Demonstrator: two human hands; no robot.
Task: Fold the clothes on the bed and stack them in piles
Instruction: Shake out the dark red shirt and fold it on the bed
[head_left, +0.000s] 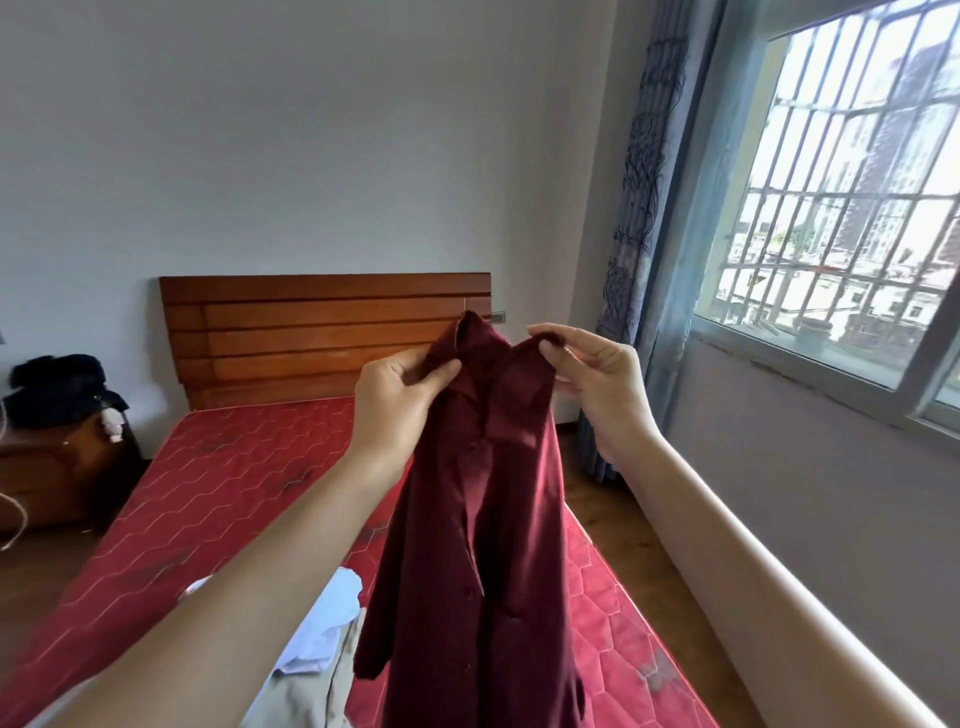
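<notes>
Item: dark red shirt (478, 519), collared, buttoned down the front. It is held up in the air at the centre of the view, above the bed (208, 493), and hangs full length toward 6 o'clock. The cloth is thin, matt and softly creased, with small buttons of the same colour on the placket.

Left hand (400, 410): at 9 o'clock of the collar, its fingers and thumb pinch the left shoulder seam beside the collar.

Right hand (597, 384): at 3 o'clock of the collar, its fingers curl over and pinch the right shoulder edge. The two hands are near each other, so the shoulders bunch inward.

Handling, as judged: light, limp, with no stiffness except at the collar. It likely drapes and swings freely and will not hold a crease unless laid flat. Best taken at the shoulder seams, hands wider apart, then lowered onto the mattress.

Bed: red quilted mattress in a hexagon stitch, with a slatted wooden headboard (322, 332) at 12 o'clock.

Other clothes: a white garment (332, 618) and a beige garment (306, 696), both crumpled and unfolded, at 7 o'clock on the bed.

Also: a barred window (841, 208) at 2 o'clock and a blue curtain (639, 208) beside it.
</notes>
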